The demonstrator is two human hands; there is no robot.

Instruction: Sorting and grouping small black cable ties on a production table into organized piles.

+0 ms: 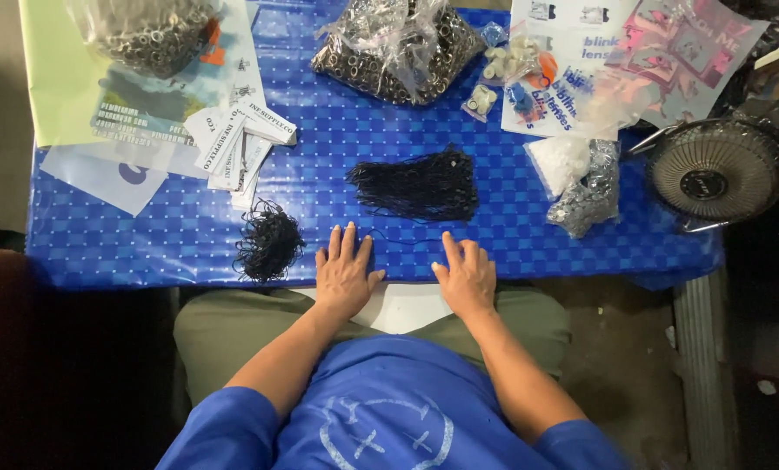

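My left hand (344, 271) and my right hand (466, 275) lie flat, palms down, on the near edge of a table covered with a blue checked cloth (180, 231). Neither holds anything, and the fingers are slightly apart. Just beyond my fingertips sits a flat bundle of black strings (420, 184). A smaller tangled bunch of black strings (267, 244) rests to the left of my left hand. One thin black thread (407, 239) runs between my two hands.
A stack of white paper tags (237, 144) lies at left. Plastic bags of metal eyelets (398, 48) (150, 30) sit at the back. A small bag of white pieces (563, 161), another of metal parts (591, 196), printed sheets (615, 61) and a small fan (718, 172) are at right.
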